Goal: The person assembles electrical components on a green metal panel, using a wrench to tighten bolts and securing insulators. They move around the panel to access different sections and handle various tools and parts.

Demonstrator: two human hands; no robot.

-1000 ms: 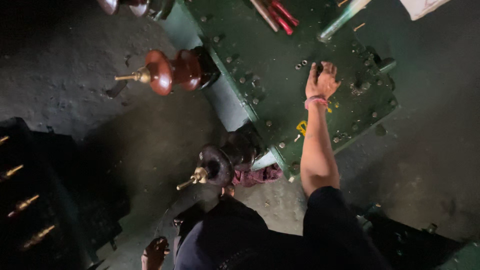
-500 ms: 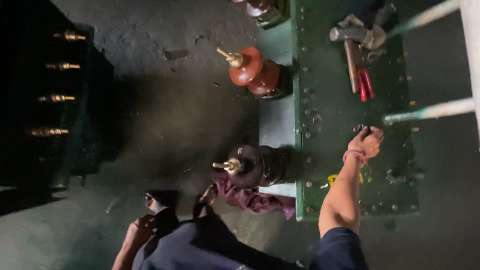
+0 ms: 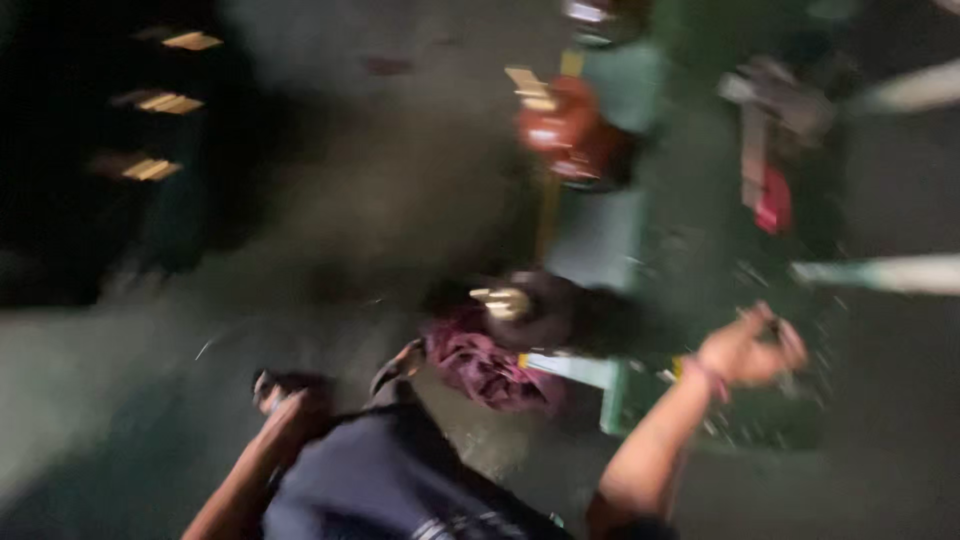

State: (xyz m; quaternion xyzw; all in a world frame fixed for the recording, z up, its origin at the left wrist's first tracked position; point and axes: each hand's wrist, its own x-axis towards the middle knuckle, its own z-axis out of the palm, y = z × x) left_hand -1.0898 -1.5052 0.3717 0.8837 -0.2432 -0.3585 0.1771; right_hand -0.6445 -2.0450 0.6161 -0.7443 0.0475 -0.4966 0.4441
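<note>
Head view: the frame is heavily smeared, more so than half a second ago, and the whole scene has slid sideways, so the camera is swinging while the person works. The right hand (image 3: 748,350) remains over the green cover (image 3: 690,270), near its lower edge, about where it was a moment ago; the arm has not left the spot, which suggests the work at that point on the cover goes on. A red band shows at the wrist. The fingers are curled in toward the palm, tips close together, as if pinched on something small on the cover; the blur hides what, if anything, sits between them, so I cannot tell whether they grip a part or only touch the metal.

The left hand (image 3: 285,400) hangs low beside the dark shirt, well apart from the cover, above the grey floor (image 3: 380,200). Whether its fingers are spread or closed cannot be made out.

Between the hands lies a maroon rag (image 3: 480,362), just below a dark insulator (image 3: 530,310) with a brass tip. A red-brown insulator (image 3: 565,130) stands further up the cover's edge. Red-handled pliers (image 3: 772,200) lie on the cover, above the right hand.
</note>
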